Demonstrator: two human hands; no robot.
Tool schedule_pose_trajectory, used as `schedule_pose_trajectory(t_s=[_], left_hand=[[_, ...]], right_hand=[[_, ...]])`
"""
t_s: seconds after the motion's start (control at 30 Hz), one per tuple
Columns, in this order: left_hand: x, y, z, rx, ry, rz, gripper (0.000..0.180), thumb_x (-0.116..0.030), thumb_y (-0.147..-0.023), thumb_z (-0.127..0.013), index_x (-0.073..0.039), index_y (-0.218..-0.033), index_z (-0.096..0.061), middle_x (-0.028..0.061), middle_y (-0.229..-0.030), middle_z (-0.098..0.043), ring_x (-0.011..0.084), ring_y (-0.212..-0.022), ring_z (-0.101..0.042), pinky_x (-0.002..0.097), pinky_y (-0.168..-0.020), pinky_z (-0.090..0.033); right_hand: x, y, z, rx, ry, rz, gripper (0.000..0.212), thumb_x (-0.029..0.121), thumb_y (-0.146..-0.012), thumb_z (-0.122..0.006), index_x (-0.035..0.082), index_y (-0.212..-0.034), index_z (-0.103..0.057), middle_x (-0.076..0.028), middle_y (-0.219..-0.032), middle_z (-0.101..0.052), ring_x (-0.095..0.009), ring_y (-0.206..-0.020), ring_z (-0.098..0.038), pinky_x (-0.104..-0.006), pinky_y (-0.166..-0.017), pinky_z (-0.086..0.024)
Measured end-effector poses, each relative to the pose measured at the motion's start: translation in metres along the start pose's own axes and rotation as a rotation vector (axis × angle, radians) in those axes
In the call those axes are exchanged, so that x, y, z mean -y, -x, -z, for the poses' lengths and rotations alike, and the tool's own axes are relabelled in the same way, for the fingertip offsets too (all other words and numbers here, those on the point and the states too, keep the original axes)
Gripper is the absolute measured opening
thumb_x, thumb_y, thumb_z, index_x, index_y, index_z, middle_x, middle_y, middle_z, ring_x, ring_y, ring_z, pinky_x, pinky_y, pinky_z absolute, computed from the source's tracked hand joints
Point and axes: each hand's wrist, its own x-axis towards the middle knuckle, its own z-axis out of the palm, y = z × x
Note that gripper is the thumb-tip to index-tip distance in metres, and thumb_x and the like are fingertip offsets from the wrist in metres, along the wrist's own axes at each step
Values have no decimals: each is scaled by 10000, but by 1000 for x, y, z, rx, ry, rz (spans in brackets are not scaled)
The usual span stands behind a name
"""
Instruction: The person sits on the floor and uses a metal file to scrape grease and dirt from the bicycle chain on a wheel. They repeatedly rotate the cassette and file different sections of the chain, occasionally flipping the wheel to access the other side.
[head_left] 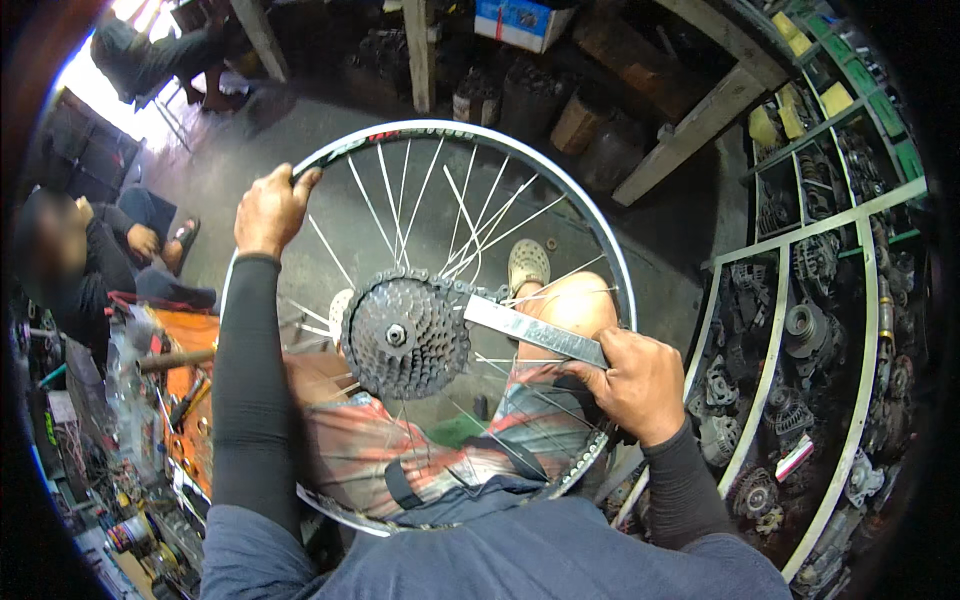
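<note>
A bicycle wheel with a silver rim (545, 160) and thin spokes rests over my lap, its cassette (385, 350) facing up. My left hand (270, 210) is closed round the rim at the upper left. In my right hand (642, 385) is the flat metal handle of a chain whip (535, 332), gripped at its outer end. The handle's inner end lies beside the cassette's right side. From there a dark length of chain (455, 286) runs along the cassette's upper edge. Several spokes cross or stand at odd angles above the hub.
Shelves (850, 310) full of metal machine parts stand to the right. On the left are an orange work surface (180, 340) with a hammer handle (178, 360), and cluttered tools. A seated person (95, 250) is at the far left. Wooden posts (418, 55) and a blue-white box (522, 22) are ahead.
</note>
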Motion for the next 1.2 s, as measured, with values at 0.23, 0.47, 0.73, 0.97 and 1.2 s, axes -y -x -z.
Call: schedule_pose_trajectory(t_s=[0.23, 0.47, 0.73, 0.97, 1.2], left_hand=[[-1, 4, -1, 31, 0, 24, 629, -698, -1086, -649, -83, -1105, -778, 288, -1079, -810, 543, -1064, -772, 627, -919, -608], [0, 14, 0, 40, 22, 44, 609, -670, -1090, -664, -72, -1105, -777, 299, -1100, -811, 545, -1067, -774, 626, -924, -609], [-3, 2, -2, -8, 17, -7, 618, -681, -1091, -659, -69, -1066, -747, 294, -1042, -795, 556, -1044, -757, 648, -884, -584], [-8, 0, 2, 7, -23, -3, 615, -689, -1090, -651, -88, -1111, -780, 275, -1076, -817, 528, -1068, -781, 613, -923, -615], [5, 8, 3, 14, -18, 16, 630, -695, -1091, -645, -80, -1103, -780, 286, -1048, -812, 530, -1048, -783, 621, -903, -615]], right_hand=[[1, -3, 0, 3, -45, -13, 476, 508, -920, -895, 70, -899, -708, -165, -815, -720, -416, -769, -751, -512, -661, -566], [0, 0, 2, -6, -28, 52, 501, 548, -924, -877, 101, -861, -661, -130, -746, -696, -382, -708, -741, -490, -613, -566], [3, 6, -1, -38, -26, -9, 524, 549, -903, -893, 98, -834, -637, -129, -753, -693, -374, -716, -740, -484, -629, -568], [7, 13, -7, -58, 2, -45, 541, 580, -914, -880, 103, -831, -640, -122, -749, -694, -367, -699, -741, -480, -617, -562], [2, 5, -12, -60, -21, 15, 547, 585, -912, -877, 101, -822, -639, -132, -749, -697, -375, -707, -741, -491, -624, -563]])
